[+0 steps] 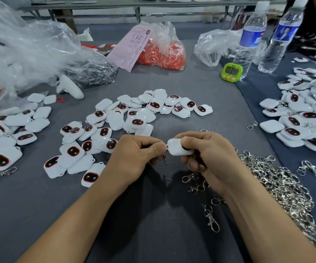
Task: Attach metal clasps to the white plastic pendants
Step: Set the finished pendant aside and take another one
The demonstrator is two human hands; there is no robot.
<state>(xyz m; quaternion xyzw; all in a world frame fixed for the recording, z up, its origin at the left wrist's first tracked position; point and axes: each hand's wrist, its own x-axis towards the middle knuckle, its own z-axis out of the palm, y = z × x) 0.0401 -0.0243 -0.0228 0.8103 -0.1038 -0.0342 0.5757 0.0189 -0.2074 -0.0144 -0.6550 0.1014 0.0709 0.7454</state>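
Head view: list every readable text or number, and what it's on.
"03:4" on the green timer display; last digit unclear.
Pink paper slip: print too blurred to read.
Left bottle's blue label, right bottle's blue label: too blurred to read.

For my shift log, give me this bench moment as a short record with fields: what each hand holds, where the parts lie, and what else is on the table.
left hand: pinches a metal clasp at the held pendant's loop
right hand: grips one white pendant
clasp heap: loose on the table, right of the hands
pendant pile: beyond the hands, many face up
other items: green timer beside a water bottle; bag of orange parts
step: clasp at the loop; whether it is hooked cannot be told
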